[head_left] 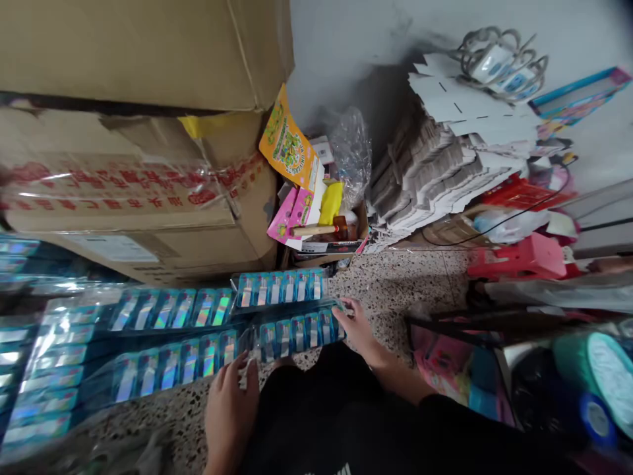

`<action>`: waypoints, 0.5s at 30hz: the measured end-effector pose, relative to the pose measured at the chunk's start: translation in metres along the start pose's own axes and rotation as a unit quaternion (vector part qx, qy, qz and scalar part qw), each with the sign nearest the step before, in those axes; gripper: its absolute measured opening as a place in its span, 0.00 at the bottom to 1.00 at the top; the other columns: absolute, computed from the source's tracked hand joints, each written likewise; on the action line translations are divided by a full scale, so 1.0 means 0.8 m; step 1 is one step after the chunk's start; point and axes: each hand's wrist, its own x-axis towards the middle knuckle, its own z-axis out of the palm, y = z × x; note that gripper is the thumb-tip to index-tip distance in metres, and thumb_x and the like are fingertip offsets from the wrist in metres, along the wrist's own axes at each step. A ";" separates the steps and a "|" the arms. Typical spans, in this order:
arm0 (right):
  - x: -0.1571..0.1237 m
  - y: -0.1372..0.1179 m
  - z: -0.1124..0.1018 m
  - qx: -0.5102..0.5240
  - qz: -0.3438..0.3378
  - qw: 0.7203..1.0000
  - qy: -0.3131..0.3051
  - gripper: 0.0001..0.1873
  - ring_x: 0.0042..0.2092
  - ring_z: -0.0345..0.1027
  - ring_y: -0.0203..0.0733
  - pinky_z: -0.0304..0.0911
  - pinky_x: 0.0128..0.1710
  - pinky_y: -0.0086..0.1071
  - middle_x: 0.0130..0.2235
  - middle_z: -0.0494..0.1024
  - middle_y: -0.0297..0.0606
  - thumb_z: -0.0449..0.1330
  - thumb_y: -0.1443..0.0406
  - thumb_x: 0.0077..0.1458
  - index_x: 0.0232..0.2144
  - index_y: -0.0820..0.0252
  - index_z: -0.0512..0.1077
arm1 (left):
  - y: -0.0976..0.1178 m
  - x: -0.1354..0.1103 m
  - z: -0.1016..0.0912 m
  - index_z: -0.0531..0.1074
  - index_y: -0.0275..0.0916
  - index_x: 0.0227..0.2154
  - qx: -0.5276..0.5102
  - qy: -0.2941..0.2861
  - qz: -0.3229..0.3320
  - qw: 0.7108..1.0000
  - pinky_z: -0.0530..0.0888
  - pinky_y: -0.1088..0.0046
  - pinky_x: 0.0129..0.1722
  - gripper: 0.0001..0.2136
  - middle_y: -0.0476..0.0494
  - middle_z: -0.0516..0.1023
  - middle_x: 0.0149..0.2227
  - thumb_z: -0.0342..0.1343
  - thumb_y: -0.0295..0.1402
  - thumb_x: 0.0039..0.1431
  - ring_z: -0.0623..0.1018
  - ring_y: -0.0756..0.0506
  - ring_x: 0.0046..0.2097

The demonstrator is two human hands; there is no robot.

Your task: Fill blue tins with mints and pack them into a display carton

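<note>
A clear-wrapped pack of small blue boxes (297,334), each with a shiny silver strip, lies low in front of my knees. My right hand (357,330) grips its right end, fingers over the far corner. At the pack's left end, my left hand (232,399) has its fingers curled against the plastic wrap; its fingertips are partly hidden. Just beyond lies a similar wrapped pack (279,288). More wrapped rows of the same boxes (171,363) stretch to the left.
Big cardboard cartons (133,191) stand behind the packs. A box of odds and ends with a wooden-handled mallet (316,230) sits by the wall. Stacked flat cardboard (445,152) bears a coiled cable (504,63). At right are a red stool (529,257) and a dark-framed rack (459,326).
</note>
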 end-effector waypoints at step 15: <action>-0.003 -0.020 -0.041 -0.023 0.080 0.989 -0.126 0.16 0.24 0.68 0.38 0.64 0.26 0.30 0.23 0.73 0.31 0.62 0.51 0.53 0.31 0.57 0.68 | 0.005 0.005 0.005 0.76 0.36 0.45 0.031 -0.084 -0.063 0.994 0.72 0.63 0.42 0.29 0.36 0.76 0.38 0.41 0.54 0.62 0.78 0.37 0.42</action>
